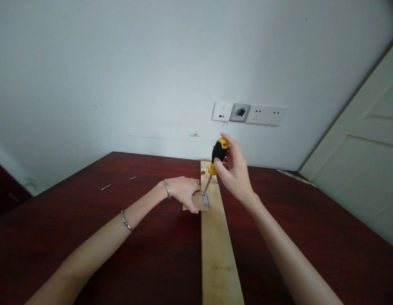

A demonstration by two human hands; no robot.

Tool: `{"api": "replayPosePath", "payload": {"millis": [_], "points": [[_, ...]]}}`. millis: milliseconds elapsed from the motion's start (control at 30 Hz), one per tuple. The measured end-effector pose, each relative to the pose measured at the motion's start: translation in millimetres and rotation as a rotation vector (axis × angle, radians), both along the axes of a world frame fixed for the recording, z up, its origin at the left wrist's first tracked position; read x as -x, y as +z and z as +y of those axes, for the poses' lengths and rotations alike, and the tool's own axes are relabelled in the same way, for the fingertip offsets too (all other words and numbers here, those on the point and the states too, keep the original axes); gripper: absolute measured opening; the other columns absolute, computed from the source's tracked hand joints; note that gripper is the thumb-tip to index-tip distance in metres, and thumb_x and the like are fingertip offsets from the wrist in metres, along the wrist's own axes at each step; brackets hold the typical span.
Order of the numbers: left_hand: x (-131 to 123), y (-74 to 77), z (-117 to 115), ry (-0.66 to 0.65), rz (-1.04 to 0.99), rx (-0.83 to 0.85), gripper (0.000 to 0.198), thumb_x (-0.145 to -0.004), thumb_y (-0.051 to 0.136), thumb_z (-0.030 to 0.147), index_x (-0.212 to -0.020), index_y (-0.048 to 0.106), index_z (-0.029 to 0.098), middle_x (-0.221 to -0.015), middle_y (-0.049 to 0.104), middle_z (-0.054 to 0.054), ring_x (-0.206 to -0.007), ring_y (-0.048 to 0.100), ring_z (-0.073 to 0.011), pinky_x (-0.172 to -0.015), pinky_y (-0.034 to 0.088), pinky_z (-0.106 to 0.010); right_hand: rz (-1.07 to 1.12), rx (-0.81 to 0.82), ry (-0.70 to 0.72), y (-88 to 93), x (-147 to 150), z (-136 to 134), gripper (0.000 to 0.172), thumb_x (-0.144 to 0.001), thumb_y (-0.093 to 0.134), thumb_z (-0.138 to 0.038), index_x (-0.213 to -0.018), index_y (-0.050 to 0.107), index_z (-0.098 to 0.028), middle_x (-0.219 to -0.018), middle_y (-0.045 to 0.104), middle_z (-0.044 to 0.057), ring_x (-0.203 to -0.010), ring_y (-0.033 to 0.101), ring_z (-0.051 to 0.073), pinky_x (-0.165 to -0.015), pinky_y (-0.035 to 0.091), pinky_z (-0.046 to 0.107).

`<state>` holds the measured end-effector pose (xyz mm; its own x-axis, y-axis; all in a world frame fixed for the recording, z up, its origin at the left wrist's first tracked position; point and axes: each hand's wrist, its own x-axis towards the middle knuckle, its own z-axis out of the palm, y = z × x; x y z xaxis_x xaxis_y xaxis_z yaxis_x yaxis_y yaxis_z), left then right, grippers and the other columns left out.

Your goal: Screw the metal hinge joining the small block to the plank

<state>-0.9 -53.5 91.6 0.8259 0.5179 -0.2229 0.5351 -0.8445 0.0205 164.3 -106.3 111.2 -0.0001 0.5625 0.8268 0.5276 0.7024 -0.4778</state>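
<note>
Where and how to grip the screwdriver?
Probably best by the thick black-and-yellow handle, from the right, as the right hand does: the screwdriver leans right, handle up, its thin shaft angling down to the metal bracket, and the left hand occupies the left.

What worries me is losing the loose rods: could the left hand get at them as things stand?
Probably yes: nothing seems to stand between the left hand and the rods on the table, though it would likely have to let go of the block first.
</note>
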Motion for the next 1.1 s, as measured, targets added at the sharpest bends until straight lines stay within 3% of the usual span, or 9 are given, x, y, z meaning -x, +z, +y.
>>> {"api": "replayPosePath", "payload": {"millis": [233, 467, 667, 800, 1100], "points": [[0.3, -0.9, 0.9, -0.011, 0.007, 0.0, 0.062, -0.062, 0.068, 0.063, -0.103, 0.063, 0.018, -0.105, 0.063, -0.008, -0.081, 0.062, -0.0219, -0.065, 0.045, -0.027, 0.032, -0.011, -0.062, 1.3, -4.8, 1.3, 0.049, -0.078, 0.067, -0.032, -0.126, 0.053, -0.029, -0.116, 0.056, 0.008, -0.089, 0.059, 0.021, -0.07, 0.058, 0.037], [-0.4, -1.8, 0.8, -0.008, -0.004, 0.016, 0.063, -0.061, 0.068, 0.064, -0.104, 0.064, 0.018, -0.104, 0.064, -0.007, -0.08, 0.062, -0.0218, -0.065, 0.045, -0.029, 0.027, 0.03, 0.059, 2.0, -4.9, 0.4, 0.053, -0.084, 0.057, -0.027, -0.135, 0.042, -0.032, -0.117, 0.06, 0.006, -0.1, 0.061, 0.022, -0.083, 0.056, 0.041], [-2.7, -2.0, -1.2, -0.019, 0.015, 0.013, 0.061, -0.062, 0.068, 0.063, -0.1, 0.064, 0.016, -0.101, 0.063, -0.007, -0.074, 0.061, -0.0208, -0.06, 0.043, -0.029, 0.016, 0.019, -0.076, 5.3, -3.4, 0.0, 0.049, -0.074, 0.07, -0.027, -0.12, 0.053, -0.028, -0.112, 0.057, 0.007, -0.091, 0.059, 0.021, -0.07, 0.058, 0.037], [-1.8, -3.3, 1.4, -0.003, 0.03, 0.005, 0.064, -0.062, 0.068, 0.064, -0.103, 0.063, 0.016, -0.104, 0.062, -0.008, -0.077, 0.061, -0.0218, -0.06, 0.043, -0.028, 0.116, 0.095, -0.019, 4.2, -6.5, 3.7, 0.049, -0.075, 0.068, -0.025, -0.122, 0.051, -0.028, -0.105, 0.059, 0.005, -0.083, 0.061, 0.018, -0.065, 0.057, 0.034], [4.5, 2.6, 4.7, -0.005, 0.009, 0.061, 0.071, -0.062, 0.069, 0.062, -0.114, 0.058, 0.016, -0.11, 0.056, -0.009, -0.079, 0.059, -0.0206, -0.062, 0.043, -0.027, 0.384, -0.011, 0.008, 11.7, -22.6, 8.8, 0.05, -0.074, 0.071, -0.028, -0.119, 0.05, -0.025, -0.102, 0.066, 0.006, -0.095, 0.066, 0.021, -0.081, 0.056, 0.038]]}}
